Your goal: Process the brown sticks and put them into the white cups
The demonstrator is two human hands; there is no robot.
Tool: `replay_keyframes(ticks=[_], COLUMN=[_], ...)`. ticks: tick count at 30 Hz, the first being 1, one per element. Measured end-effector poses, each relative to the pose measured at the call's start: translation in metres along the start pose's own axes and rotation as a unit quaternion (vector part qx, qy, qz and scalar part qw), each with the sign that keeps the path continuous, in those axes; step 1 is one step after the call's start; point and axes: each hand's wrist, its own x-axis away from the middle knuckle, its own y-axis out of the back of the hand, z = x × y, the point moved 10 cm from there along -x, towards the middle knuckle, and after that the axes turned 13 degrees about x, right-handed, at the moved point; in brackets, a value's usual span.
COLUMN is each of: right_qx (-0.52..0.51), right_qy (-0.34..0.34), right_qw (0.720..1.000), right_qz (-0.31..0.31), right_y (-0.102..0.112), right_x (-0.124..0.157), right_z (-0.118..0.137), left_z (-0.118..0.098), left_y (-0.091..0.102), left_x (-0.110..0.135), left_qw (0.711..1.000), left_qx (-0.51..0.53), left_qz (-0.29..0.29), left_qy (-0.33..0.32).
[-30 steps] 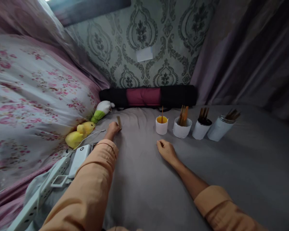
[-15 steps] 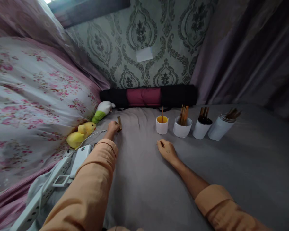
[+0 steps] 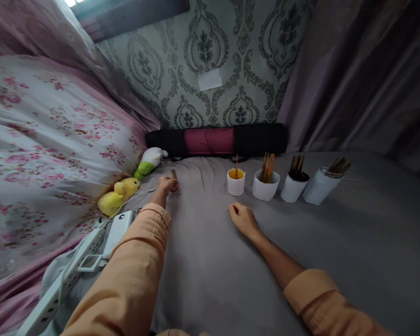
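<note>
At the left, my left hand [image 3: 166, 184] reaches to a small bundle of thin brown sticks [image 3: 174, 174] on the grey sheet. Its fingers are closed at the bundle and cover its lower part; how many sticks they grip is hidden. My right hand [image 3: 243, 218] rests on the sheet, loosely curled, with nothing visible in it. Just beyond it stands a white-wrapped cup with a yellow inside [image 3: 235, 187], holding one stick [image 3: 236, 163]. To its right, a wider white cup [image 3: 265, 190] holds several sticks.
Further right are a white cup with a dark rim [image 3: 291, 191] and a tilted white-wrapped jar [image 3: 317, 189], both with sticks. A black and maroon roll [image 3: 210, 141] lies along the wall. On the left are plush toys [image 3: 117, 196], a power bank [image 3: 119, 231] and a power strip [image 3: 56, 294].
My left hand has shifted slightly right and now covers more of the stick bundle. My right hand and the cups look the same.
</note>
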Motion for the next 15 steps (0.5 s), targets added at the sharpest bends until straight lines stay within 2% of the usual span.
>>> replay_keyframes(ticks=[7,15], right_qx=[-0.008,-0.004], right_qy=[-0.006,-0.009], right_qw=[1.0,1.0], right_qz=[0.001,0.001], right_y=[-0.001,0.0], right_x=[0.0,0.0], right_z=[-0.001,-0.002], left_z=[0.009,0.023], left_y=[-0.008,-0.023], left_x=[0.008,0.01], left_qw=[0.99,0.971], left_qx=[0.14,0.221], left_qz=[0.01,0.033], left_qy=[0.033,0.08])
